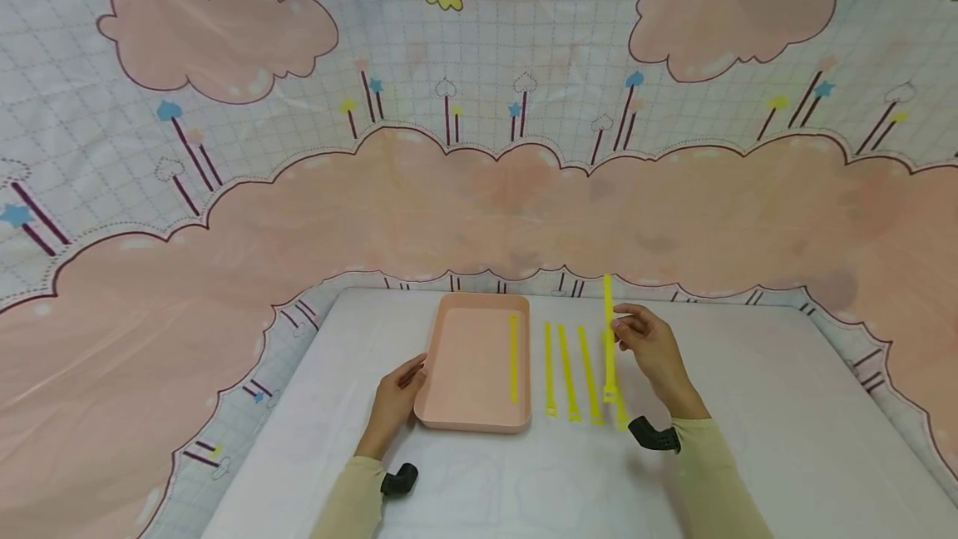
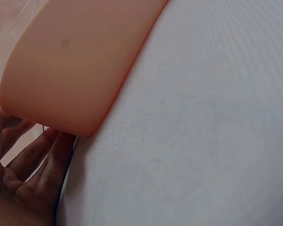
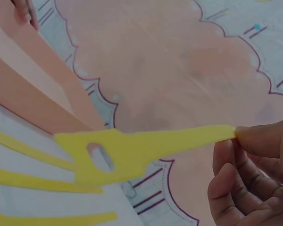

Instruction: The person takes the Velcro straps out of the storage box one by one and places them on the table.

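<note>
A yellow hook-and-loop cable tie (image 3: pixel 184 143) with a slotted head is pinched at its narrow end between thumb and finger of my right hand (image 1: pixel 654 349). It is held above the table, head end toward me in the head view. Several matching ties (image 1: pixel 566 373) lie in a row beneath and to the left of it. My left hand (image 1: pixel 395 402) holds the left edge of a shallow pink tray (image 1: pixel 479 421); in the left wrist view its fingers (image 2: pixel 49 165) meet the tray's side. One yellow tie (image 1: pixel 514 360) lies inside the tray along its right wall.
The tray and ties are on a white table (image 1: pixel 778 439). Behind it hangs a cloth (image 1: pixel 479 206) printed with pink clouds. Black wrist mounts (image 1: pixel 654 434) sit at both sleeves.
</note>
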{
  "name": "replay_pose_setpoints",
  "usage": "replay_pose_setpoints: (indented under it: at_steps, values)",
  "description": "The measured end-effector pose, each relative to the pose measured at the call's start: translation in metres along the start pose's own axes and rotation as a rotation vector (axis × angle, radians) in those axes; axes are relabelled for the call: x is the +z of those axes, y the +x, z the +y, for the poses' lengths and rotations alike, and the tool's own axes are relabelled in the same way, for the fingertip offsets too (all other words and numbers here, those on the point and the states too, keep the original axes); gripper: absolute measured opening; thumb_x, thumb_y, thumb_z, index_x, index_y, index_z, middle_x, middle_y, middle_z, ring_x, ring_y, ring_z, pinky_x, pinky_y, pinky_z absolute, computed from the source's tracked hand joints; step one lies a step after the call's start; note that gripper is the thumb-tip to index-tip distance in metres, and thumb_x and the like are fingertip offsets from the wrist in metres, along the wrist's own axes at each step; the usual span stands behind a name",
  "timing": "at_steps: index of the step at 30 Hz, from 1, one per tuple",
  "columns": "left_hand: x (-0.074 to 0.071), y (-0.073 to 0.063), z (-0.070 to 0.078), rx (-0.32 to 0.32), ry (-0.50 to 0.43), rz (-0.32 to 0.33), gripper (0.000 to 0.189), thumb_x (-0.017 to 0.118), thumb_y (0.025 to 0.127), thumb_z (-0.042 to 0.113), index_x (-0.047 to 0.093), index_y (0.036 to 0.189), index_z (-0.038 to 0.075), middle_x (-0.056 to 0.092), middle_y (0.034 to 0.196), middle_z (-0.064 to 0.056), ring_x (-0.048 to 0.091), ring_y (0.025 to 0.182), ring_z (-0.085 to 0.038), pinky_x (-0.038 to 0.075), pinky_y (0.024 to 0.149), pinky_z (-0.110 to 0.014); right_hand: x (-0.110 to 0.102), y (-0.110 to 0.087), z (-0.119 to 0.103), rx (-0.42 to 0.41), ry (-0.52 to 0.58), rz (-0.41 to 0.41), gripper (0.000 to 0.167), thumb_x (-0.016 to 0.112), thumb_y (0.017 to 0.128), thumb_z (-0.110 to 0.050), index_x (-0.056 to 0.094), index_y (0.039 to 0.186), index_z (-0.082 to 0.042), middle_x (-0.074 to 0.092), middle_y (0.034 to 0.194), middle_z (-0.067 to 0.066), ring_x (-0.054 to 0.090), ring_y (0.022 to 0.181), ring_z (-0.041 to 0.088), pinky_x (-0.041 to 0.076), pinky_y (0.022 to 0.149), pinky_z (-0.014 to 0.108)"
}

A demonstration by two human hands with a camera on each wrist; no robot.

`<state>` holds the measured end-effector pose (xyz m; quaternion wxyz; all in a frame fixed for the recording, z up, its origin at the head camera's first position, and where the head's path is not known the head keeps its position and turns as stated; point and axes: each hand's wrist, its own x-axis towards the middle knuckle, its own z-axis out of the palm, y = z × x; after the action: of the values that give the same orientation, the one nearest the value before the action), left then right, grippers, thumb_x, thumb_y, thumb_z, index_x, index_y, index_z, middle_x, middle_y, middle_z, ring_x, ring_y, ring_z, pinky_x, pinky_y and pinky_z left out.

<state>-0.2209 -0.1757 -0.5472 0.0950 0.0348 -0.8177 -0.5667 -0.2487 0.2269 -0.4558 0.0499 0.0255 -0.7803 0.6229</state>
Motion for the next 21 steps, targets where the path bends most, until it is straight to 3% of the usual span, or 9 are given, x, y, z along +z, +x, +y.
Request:
replay_pose_setpoints:
  at_steps: [13,21]
  values:
    - [0.002,0.002,-0.003,0.002,-0.001,0.002,0.036,0.061,0.097,0.012,0.062,0.132,0.004,0.063,0.13,-0.022,0.061,0.122,-0.035,0.05,0.103,-0.042,-0.027,0.004,0.012,0.049,-0.045,-0.051,0.041,0.059,0.1,-0.023,0.051,0.132,0.0,0.064,0.089,-0.014,0.06,0.082,0.003,0.055,0.076,0.022]
    - [0.002,0.002,-0.003,-0.002,-0.005,-0.001,0.036,0.061,0.097,0.011,0.062,0.133,0.006,0.063,0.131,-0.021,0.061,0.123,-0.034,0.049,0.104,-0.043,-0.034,0.007,0.022,0.113,-0.082,-0.052,0.038,0.059,0.099,-0.02,0.051,0.131,0.001,0.063,0.085,-0.011,0.059,0.081,0.015,0.052,0.071,0.026]
